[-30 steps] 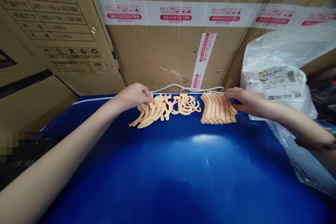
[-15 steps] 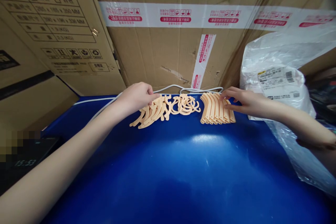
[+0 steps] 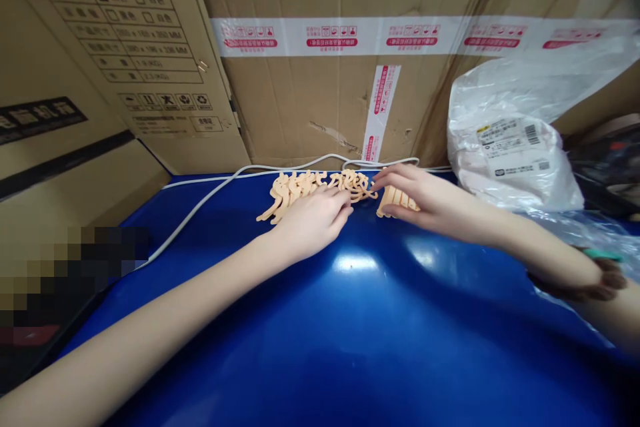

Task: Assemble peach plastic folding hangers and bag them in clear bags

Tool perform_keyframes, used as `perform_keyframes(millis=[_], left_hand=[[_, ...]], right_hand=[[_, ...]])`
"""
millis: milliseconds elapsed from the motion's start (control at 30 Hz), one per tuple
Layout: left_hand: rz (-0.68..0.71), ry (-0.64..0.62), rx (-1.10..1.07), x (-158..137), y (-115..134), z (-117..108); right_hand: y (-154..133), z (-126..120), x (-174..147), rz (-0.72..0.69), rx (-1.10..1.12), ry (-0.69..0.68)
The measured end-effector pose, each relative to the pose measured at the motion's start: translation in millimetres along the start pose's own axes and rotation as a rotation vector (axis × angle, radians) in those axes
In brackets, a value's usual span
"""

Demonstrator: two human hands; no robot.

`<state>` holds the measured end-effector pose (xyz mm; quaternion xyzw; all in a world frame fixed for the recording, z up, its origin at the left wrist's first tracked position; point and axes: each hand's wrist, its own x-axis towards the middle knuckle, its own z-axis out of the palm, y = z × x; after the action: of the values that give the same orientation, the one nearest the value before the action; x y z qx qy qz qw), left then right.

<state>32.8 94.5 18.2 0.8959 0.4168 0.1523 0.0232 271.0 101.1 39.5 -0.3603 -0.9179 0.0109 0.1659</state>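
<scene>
Peach-coloured plastic parts lie in three groups at the back of the blue table. Loose curved arms (image 3: 281, 195) form the left pile, hook-shaped pieces (image 3: 356, 181) the middle one, and a neat row of curved arms (image 3: 399, 200) the right one. My left hand (image 3: 317, 217) is at the front of the hooks, fingers curled together; whatever is between them is hidden. Over the right row hovers my right hand (image 3: 425, 203), fingers stretched and apart, tips close to the hooks. It covers part of that row.
A large taped cardboard box (image 3: 310, 100) stands behind the table, with a printed carton (image 3: 165, 73) at left. A white cable (image 3: 200, 203) runs along the back edge. At right sits a white plastic bag (image 3: 510, 147) with a label.
My left hand has moved right and nearer, from the loose arms to the hooks. My right hand has shifted left across the row toward the hooks. The view has turned slightly.
</scene>
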Motion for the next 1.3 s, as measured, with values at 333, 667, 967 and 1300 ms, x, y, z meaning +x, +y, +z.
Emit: perform_keyframes(millis=[333,667,967,1300], left_hand=[[0.063,-0.019,0.007,-40,13,19],[-0.022,-0.140,-0.006,-52,15,33],[-0.007,-0.140,0.048,-53,18,34],[-0.005,-0.146,0.060,-53,17,36]], right_hand=[[-39,62,-29,-0.024,0.024,-0.068],[-41,68,-36,-0.035,-0.026,-0.039],[-40,71,-40,-0.033,-0.040,-0.026],[-40,72,-41,-0.053,-0.067,-0.024]])
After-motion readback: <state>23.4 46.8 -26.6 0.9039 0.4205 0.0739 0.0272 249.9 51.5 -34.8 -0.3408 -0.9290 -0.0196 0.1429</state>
